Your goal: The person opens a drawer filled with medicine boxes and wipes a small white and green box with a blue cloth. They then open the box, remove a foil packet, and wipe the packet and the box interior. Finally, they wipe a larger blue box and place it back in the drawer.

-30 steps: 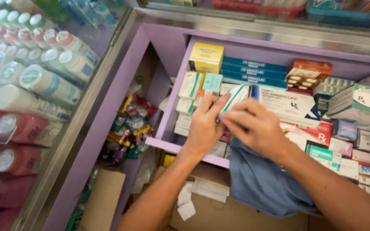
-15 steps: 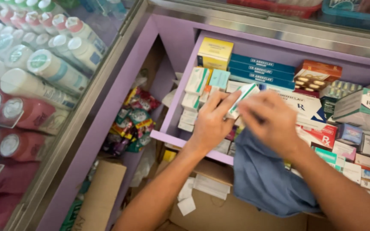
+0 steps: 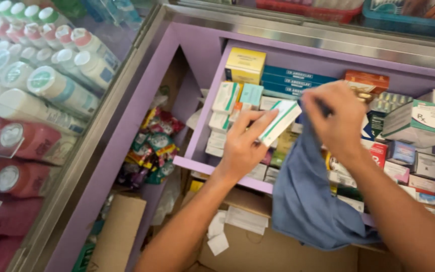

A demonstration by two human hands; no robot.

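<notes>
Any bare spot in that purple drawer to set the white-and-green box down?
None visible: the purple drawer is packed with medicine boxes. The left hand holds the white-and-green box; the right hand holds a blue cloth.

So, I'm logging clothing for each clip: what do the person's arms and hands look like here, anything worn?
Both forearms are bare as far as the frame shows, with no sleeves in view. The left hand and right hand wear no gloves; no rings, watch or bracelet are visible.
</notes>
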